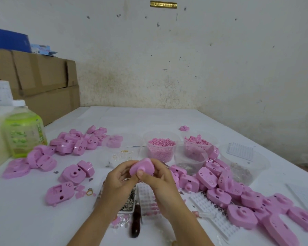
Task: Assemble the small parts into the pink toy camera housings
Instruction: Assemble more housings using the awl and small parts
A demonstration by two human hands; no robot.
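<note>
Both hands hold one pink toy camera housing (142,167) above the middle of the white table (149,118). My left hand (118,181) grips its left side, fingers curled round it. From the right, my right hand (158,180) grips it with the thumb pressed on the front lens ring. Piles of pink housings lie at the left (75,142) and at the right (238,190). Clear tubs hold small pink pellets (161,148) and pink small parts (197,144).
A dark-handled tool (136,221) lies under my wrists beside white grid trays (147,197). A clear tub of dark bits (245,171) stands at the right. A green bottle (24,130) and cardboard boxes (34,82) stand at the left. A stained wall is behind.
</note>
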